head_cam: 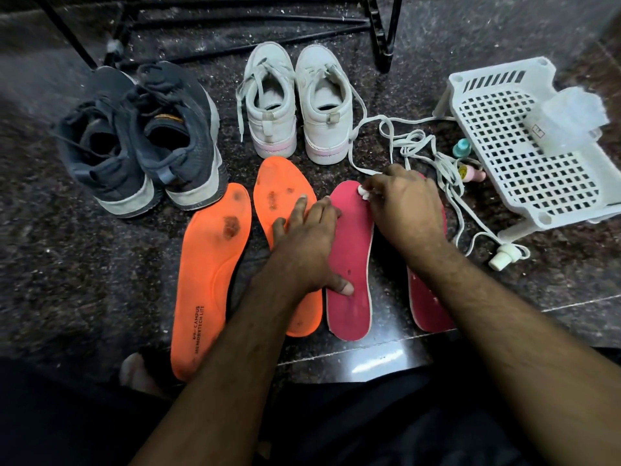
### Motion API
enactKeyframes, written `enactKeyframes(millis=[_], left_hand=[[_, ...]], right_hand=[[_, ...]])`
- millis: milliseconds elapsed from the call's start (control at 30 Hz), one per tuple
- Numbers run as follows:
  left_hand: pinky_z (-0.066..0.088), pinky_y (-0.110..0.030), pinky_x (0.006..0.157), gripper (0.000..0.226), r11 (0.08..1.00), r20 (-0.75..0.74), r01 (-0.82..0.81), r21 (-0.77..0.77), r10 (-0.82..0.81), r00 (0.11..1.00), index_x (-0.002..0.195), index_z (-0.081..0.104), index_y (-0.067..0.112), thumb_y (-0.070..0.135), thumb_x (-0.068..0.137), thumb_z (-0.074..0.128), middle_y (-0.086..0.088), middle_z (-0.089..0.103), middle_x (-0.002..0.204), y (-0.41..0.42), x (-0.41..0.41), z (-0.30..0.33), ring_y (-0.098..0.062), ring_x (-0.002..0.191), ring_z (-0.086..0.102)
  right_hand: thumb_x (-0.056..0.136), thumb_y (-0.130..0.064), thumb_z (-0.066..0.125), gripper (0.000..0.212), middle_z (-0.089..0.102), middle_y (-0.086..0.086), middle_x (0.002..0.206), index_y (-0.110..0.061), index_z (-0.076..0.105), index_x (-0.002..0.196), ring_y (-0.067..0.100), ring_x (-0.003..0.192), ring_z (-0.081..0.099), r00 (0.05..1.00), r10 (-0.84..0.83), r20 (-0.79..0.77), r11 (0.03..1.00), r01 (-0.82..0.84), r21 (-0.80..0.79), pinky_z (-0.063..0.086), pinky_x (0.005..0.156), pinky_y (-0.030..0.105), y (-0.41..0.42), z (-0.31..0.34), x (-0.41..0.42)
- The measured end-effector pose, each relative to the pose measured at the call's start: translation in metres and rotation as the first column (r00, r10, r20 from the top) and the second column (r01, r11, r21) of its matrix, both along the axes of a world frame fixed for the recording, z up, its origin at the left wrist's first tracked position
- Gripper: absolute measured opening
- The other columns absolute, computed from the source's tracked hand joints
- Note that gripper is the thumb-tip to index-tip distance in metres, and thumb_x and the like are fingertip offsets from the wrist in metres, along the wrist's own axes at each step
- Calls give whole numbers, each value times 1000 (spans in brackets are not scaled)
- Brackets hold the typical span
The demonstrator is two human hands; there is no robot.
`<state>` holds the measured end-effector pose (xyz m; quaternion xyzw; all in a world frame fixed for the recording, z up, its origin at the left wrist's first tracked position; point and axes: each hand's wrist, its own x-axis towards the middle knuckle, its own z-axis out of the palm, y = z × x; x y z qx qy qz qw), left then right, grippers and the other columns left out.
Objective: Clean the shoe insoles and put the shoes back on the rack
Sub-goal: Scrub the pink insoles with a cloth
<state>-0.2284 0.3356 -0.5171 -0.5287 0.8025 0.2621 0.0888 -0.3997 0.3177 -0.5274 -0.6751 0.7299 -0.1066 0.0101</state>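
A dark speckled stone floor (84, 264) fills the view, polished enough to throw back a bright patch of light (379, 359) near the bottom centre. Thin pale joint lines (571, 302) run across it, marking separate slabs. White dust and grit lie scattered over the far part of the floor (235, 38). No wall or window shows; the lighting is dim and even, with soft shadows.
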Motion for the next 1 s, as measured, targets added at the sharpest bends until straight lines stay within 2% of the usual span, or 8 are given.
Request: enactKeyframes(millis=[133, 333, 500, 567, 633, 800, 900, 1000], left_hand=[[11, -57, 119, 144, 999, -50, -42, -8, 42, 998, 157, 3, 25, 60, 48, 91, 7, 8, 165, 4, -1, 0, -22, 154, -6], [9, -58, 119, 159, 998, -70, -69, -3, 68, 995, 156, -20, 26, 58, 48, 92, 4, 7, 167, 9, 0, 5, -23, 154, -5], [11, -58, 117, 165, 997, -84, -71, 1, 71, 994, 155, -24, 27, 54, 43, 95, 5, 9, 167, 6, -3, 3, -23, 154, -3], [9, -57, 118, 164, 998, -97, -67, 11, 68, 993, 156, -22, 28, 51, 44, 96, 4, 7, 167, 5, -4, 1, -22, 154, -5], [9, -55, 117, 163, 998, -102, -66, 9, 66, 993, 156, -22, 28, 50, 45, 96, 4, 7, 167, 5, -6, 0, -21, 154, -5], [10, -55, 117, 162, 999, -54, -54, 1, 54, 997, 155, -24, 27, 58, 46, 92, 4, 3, 168, 5, -8, -4, -21, 154, -5], [9, -55, 116, 162, 999, -69, -51, 16, 52, 996, 155, -24, 26, 58, 47, 92, 5, 1, 168, 4, -7, -3, -22, 154, -7], [7, -56, 116, 160, 999, -89, -36, 34, 39, 995, 156, -22, 26, 56, 48, 92, 6, 0, 168, 6, -8, -3, -24, 154, -10]], right_hand=[[85, -21, 60, 24, 63, 9, 95, -23, 77, 102, 35, 88, 64, 991, 119, 55, 990, -123, 74, 52, 77, 42, 3, 9, 7], [91, -24, 53, 24, 66, 7, 107, -14, 65, 111, 29, 98, 67, 958, 255, -135, 941, -214, 262, 52, 76, 36, 27, 23, 35], [85, -24, 65, 30, 68, 8, 105, -16, 61, 114, 32, 97, 69, 972, 231, 28, 878, -221, 424, 54, 74, 38, 38, 20, 43], [85, -25, 64, 25, 70, 9, 97, -20, 65, 109, 33, 92, 69, 965, 243, 104, 889, -264, 373, 54, 73, 39, 30, 15, 37], [86, -30, 61, 24, 70, 7, 95, -24, 67, 109, 32, 94, 66, 961, 267, 76, 921, -277, 273, 51, 75, 38, 20, 8, 28], [88, -43, 56, 24, 69, -3, 103, -33, 68, 107, 28, 105, 55, 994, 107, 15, 991, -108, 75, 39, 87, 40, 0, 3, 8], [91, -41, 55, 26, 69, -1, 110, -31, 69, 110, 28, 110, 52, 998, 17, -60, 998, -13, 61, 38, 90, 41, -3, 5, 2], [89, -36, 58, 25, 71, 8, 102, -22, 70, 105, 33, 107, 55, 995, 33, -93, 988, -18, 150, 43, 87, 39, 0, 13, 3]])
